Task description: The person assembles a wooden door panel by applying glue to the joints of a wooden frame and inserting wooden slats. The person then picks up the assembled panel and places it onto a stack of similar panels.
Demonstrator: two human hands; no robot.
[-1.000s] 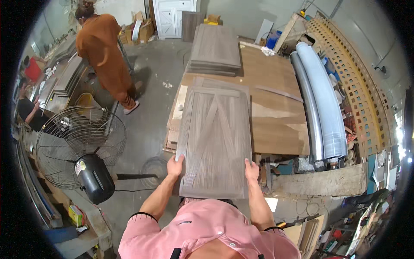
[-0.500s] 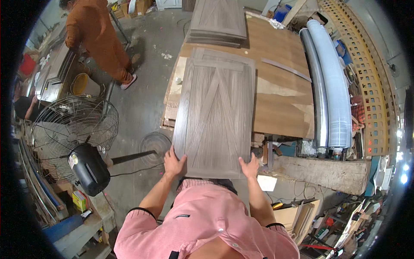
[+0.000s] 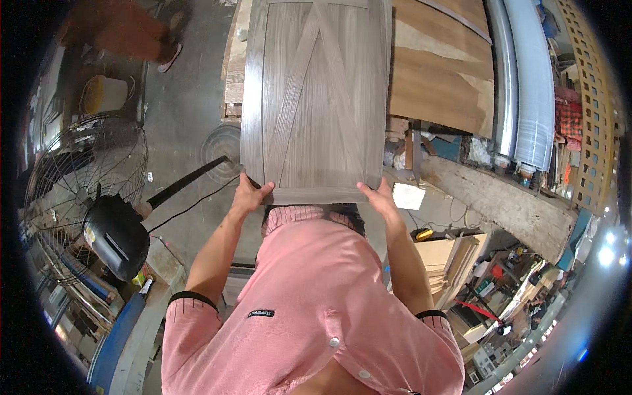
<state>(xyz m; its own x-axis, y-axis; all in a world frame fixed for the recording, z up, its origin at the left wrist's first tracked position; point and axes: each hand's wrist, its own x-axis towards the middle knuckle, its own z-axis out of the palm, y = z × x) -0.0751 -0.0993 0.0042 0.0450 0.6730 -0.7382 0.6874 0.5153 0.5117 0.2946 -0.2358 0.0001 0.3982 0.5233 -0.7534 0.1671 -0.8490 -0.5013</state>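
Observation:
A grey-brown wooden cabinet door (image 3: 319, 112) with slats meeting in a V lies flat in front of me. My left hand (image 3: 251, 193) holds its near left corner, thumb on top and fingers over the side edge. At the near right corner, my right hand (image 3: 377, 196) grips in the same way, with the fingers partly hidden. The door's near edge is close to my waist. Its far part rests over a low table topped with a brown board (image 3: 441, 89), and the far end runs out of view.
On the left stands a black fan (image 3: 117, 236) with a wire cage, its pole rising from a round base (image 3: 224, 146). A yellowish bucket (image 3: 105, 94) and a person in orange-brown clothing (image 3: 122, 29) are farther off. Right of the table are film rolls (image 3: 532, 85) and a thick timber beam (image 3: 503, 204).
My view has tipped down toward my body, so the door and table sit higher in it. The stack of doors at the far end has left view. Both hands keep their corners.

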